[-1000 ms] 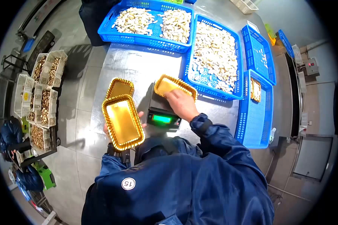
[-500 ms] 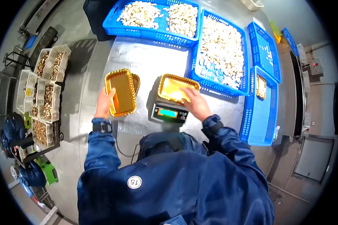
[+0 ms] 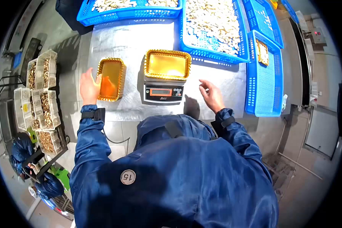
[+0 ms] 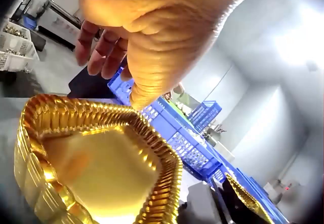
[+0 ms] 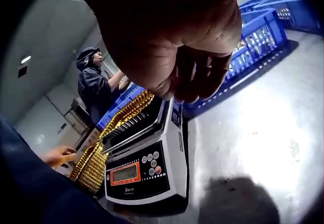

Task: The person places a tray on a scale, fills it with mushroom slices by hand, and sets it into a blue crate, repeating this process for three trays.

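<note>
A gold tray with a fluted rim (image 3: 168,64) rests on the platform of a digital scale (image 3: 164,92), whose display (image 5: 125,174) is unlit. To the left on the table is another gold tray (image 3: 111,78), close beside my left hand (image 3: 90,87). That hand has its fingers extended at the tray's left side and grips nothing; in the left wrist view the fingers (image 4: 104,54) hang beyond the tray's rim. My right hand (image 3: 212,95) hovers to the right of the scale, loosely curled and holding nothing.
Blue crates (image 3: 216,55) of pale sliced pieces line the table's far side. At the right, a blue crate (image 3: 265,91) holds one filled gold tray (image 3: 262,52). White baskets (image 3: 45,106) stand off to the left. Another person (image 5: 93,84) stands across the table.
My left hand has set the gold tray down over the other one on the left and released it. My right hand has left the tray on the scale and moved right. The display's green light went off.
</note>
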The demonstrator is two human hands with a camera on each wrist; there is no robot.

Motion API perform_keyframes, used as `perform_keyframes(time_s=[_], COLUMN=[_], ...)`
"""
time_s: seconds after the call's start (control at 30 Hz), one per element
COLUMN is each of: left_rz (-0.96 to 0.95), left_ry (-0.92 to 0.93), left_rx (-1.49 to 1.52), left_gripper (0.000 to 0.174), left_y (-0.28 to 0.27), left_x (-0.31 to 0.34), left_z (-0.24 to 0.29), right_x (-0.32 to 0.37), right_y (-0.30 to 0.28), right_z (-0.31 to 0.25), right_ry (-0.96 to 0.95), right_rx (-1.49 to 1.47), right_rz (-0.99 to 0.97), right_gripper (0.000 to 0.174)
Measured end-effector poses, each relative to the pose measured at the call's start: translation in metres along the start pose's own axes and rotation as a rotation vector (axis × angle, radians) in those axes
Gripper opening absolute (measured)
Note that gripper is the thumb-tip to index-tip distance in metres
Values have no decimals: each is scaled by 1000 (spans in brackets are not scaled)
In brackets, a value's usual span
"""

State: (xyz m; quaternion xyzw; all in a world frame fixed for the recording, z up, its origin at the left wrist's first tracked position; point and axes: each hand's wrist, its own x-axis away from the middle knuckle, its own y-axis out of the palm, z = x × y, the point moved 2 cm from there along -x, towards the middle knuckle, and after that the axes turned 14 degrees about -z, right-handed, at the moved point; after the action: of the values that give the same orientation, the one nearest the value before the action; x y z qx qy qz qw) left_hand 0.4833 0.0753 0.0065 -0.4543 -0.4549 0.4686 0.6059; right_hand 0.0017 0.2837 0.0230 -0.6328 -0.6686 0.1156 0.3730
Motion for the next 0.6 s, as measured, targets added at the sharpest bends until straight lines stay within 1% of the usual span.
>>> perform_keyframes(time_s=[0.03,0.1,0.13,0.17,0.2,0.23,0.27,0.37,0.4,0.5,0.53,0.6], left_rz=[115,136,130,125,119,140,136,107,89,-329,-454,-702], left_ry=[66,49,52,53,55,100,124,221,286,252,254,231], left_rx=[23,154,230,306,379,379,433,589,597,1305,1498,1836], left_gripper=[54,48,46,44,43,40,39,36,35,38,40,42], left_y=[-7,-19,-32,-46,-52,-52,-58,-64,-64,-57,-57,-62], left_x=[0,-1,2,8,11,9,11,10,6,-5,-7,-12], left_z=[2,4,15,32,43,47,60,97,107,161,187,247], right_x=[2,-1,-3,-6,-8,-11,-15,-23,-26,-32,-38,-52], right_y=[2,16,18,23,27,30,26,18,19,-12,-18,-50], right_z=[-4,15,16,21,22,20,12,11,22,21,33,34], right_ry=[77,85,92,28,36,43,53,72,58,76,69,67], right_rx=[-14,-14,-10,35,12,-9,56,91,82,141,109,-120], right_rz=[-35,-65,-106,-105,-126,-145,-189,-210,-178,-201,-209,-190], right_gripper=[33,33,35,36,36,36,37,36,33,33,32,32])
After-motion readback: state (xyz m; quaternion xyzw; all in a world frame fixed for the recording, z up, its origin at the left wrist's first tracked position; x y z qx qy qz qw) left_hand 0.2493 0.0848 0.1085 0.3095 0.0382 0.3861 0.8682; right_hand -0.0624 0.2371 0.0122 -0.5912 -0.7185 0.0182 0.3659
